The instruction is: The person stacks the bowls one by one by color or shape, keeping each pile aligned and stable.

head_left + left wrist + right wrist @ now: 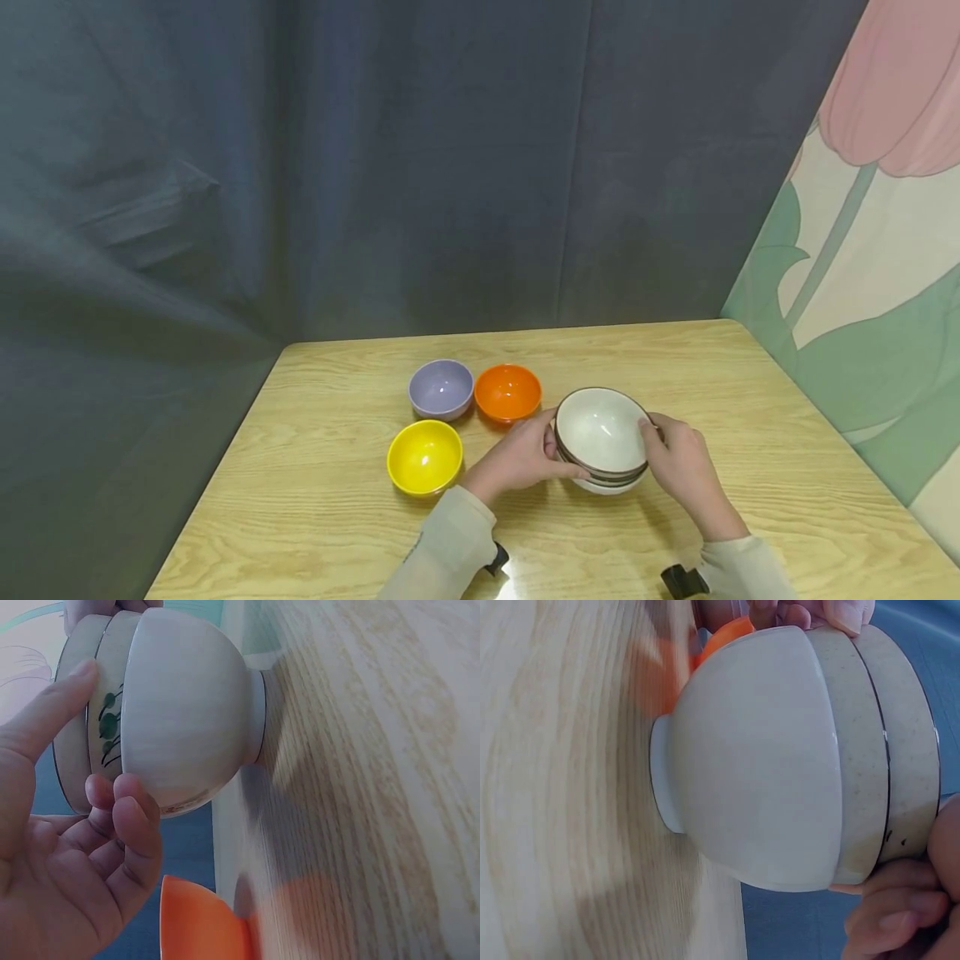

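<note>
Bowl stack [602, 429] sits mouth-up, right of the left hand [525, 457], which grips its side. The right hand [681, 467] pinches the opposite rim.

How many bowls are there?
6: purple bowl and orange bowl side by side, yellow bowl in front of the purple bowl, and three pale bowls stacked between the left hand and right hand. None seems hidden.

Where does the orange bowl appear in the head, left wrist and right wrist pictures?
Head: orange bowl, below and slightly right of centre.
Left wrist: orange bowl, bottom edge, left of centre, cut off.
Right wrist: orange bowl, near the top edge, mid-width, partly hidden.
Shared landmark: stack of three pale bowls.
</note>
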Demonstrator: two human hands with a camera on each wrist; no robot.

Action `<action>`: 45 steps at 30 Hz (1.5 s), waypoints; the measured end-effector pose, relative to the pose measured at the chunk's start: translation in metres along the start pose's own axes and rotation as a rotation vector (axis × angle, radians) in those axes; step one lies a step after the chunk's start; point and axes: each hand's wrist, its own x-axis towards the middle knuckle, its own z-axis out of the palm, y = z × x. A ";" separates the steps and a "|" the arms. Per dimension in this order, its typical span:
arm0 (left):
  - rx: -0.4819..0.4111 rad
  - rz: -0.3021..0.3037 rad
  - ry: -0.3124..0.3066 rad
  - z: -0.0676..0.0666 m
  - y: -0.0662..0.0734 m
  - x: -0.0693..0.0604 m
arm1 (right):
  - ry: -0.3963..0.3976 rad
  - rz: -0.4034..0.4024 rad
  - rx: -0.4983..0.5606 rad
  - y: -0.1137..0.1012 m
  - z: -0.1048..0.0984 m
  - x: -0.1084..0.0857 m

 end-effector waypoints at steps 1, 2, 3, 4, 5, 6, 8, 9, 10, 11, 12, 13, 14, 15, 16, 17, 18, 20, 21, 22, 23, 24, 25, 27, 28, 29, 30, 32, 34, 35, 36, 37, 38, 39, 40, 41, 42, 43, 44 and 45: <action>-0.004 0.001 0.000 0.000 0.000 0.000 | 0.000 0.002 0.001 0.000 -0.001 0.000; -0.006 0.003 -0.003 0.000 0.000 0.000 | 0.000 0.005 0.003 0.000 -0.001 0.000; -0.009 0.004 -0.006 0.000 0.000 0.000 | 0.000 0.008 0.005 0.000 -0.001 0.000; -0.011 0.005 -0.007 0.000 0.000 0.001 | 0.001 0.011 0.006 0.000 -0.002 0.000; -0.015 0.008 -0.008 0.001 0.000 0.001 | 0.001 0.013 0.007 0.000 -0.002 0.000; -0.020 0.010 -0.008 0.001 0.000 0.002 | 0.002 0.016 0.007 0.001 -0.002 0.000; -0.020 0.014 -0.010 0.001 0.000 0.002 | 0.000 0.026 0.006 0.001 -0.003 0.000; -0.021 0.018 -0.010 0.002 0.000 0.003 | -0.002 0.031 0.005 0.002 -0.003 0.000; -0.021 0.022 -0.010 0.002 0.000 0.003 | -0.003 0.036 0.004 0.003 -0.003 -0.001; -0.020 0.023 -0.013 0.002 0.000 0.004 | -0.005 0.040 0.003 0.003 -0.003 -0.001; -0.016 0.022 -0.016 0.002 0.000 0.004 | -0.007 0.043 0.004 0.004 -0.004 -0.001; -0.009 0.015 -0.020 0.002 0.001 0.003 | -0.010 0.049 0.004 0.005 -0.004 -0.001; -0.008 0.006 -0.026 0.000 0.001 0.003 | -0.012 0.055 0.006 0.005 -0.004 -0.001; 0.000 -0.009 -0.031 -0.002 0.002 0.001 | -0.013 0.063 0.008 0.005 -0.005 -0.001; 0.010 -0.027 -0.038 -0.006 0.003 -0.001 | -0.013 0.070 0.007 0.005 -0.006 -0.001; 0.022 -0.043 -0.041 -0.010 0.005 -0.003 | -0.011 0.076 0.005 0.004 -0.006 -0.002; 0.034 -0.054 -0.036 -0.017 0.006 -0.006 | -0.006 0.083 -0.002 0.004 -0.007 -0.002; 0.064 -0.059 -0.002 -0.033 0.008 -0.013 | 0.019 0.091 -0.024 0.001 -0.009 -0.005; 0.086 -0.061 0.029 -0.043 0.009 -0.016 | 0.042 0.086 -0.044 0.000 -0.010 -0.006; 0.119 -0.064 0.076 -0.054 0.008 -0.020 | 0.070 0.074 -0.071 -0.001 -0.010 -0.007; 0.154 -0.076 0.131 -0.066 0.007 -0.023 | 0.104 0.061 -0.098 -0.003 -0.011 -0.009; 0.195 -0.103 0.192 -0.078 0.004 -0.027 | 0.144 0.044 -0.125 -0.006 -0.012 -0.011; 0.240 -0.140 0.253 -0.091 0.000 -0.030 | 0.189 0.023 -0.149 -0.009 -0.012 -0.013; 0.318 -0.262 0.349 -0.115 -0.010 -0.037 | 0.284 -0.037 -0.192 -0.017 -0.012 -0.016; 0.347 -0.328 0.384 -0.125 -0.017 -0.039 | 0.325 -0.070 -0.209 -0.022 -0.011 -0.018; 0.367 -0.391 0.401 -0.135 -0.024 -0.041 | 0.361 -0.103 -0.214 -0.027 -0.009 -0.020; 0.383 -0.445 0.407 -0.142 -0.032 -0.042 | 0.388 -0.139 -0.218 -0.032 -0.007 -0.022; 0.378 -0.531 0.382 -0.153 -0.047 -0.045 | 0.420 -0.216 -0.220 -0.043 0.000 -0.025; 0.346 -0.582 0.342 -0.158 -0.060 -0.046 | 0.414 -0.275 -0.211 -0.053 0.010 -0.029; 0.331 -0.602 0.320 -0.159 -0.065 -0.047 | 0.402 -0.300 -0.199 -0.058 0.015 -0.030; 0.312 -0.619 0.301 -0.160 -0.070 -0.048 | 0.387 -0.326 -0.191 -0.063 0.020 -0.030; 0.295 -0.635 0.289 -0.160 -0.074 -0.049 | 0.365 -0.352 -0.180 -0.068 0.025 -0.030; 0.281 -0.641 0.281 -0.160 -0.077 -0.049 | 0.336 -0.376 -0.166 -0.073 0.029 -0.030; 0.269 -0.643 0.277 -0.160 -0.079 -0.050 | 0.306 -0.398 -0.150 -0.078 0.034 -0.030; 0.259 -0.642 0.279 -0.160 -0.081 -0.050 | 0.274 -0.419 -0.137 -0.083 0.038 -0.029; 0.246 -0.640 0.285 -0.160 -0.083 -0.050 | 0.241 -0.437 -0.125 -0.088 0.042 -0.028; 0.230 -0.634 0.294 -0.160 -0.085 -0.049 | 0.208 -0.446 -0.120 -0.093 0.045 -0.028; 0.210 -0.626 0.301 -0.160 -0.087 -0.049 | 0.173 -0.443 -0.119 -0.097 0.048 -0.027; 0.185 -0.618 0.307 -0.159 -0.089 -0.048 | 0.139 -0.437 -0.119 -0.101 0.051 -0.027; 0.161 -0.617 0.312 -0.159 -0.092 -0.046 | 0.112 -0.424 -0.123 -0.104 0.054 -0.026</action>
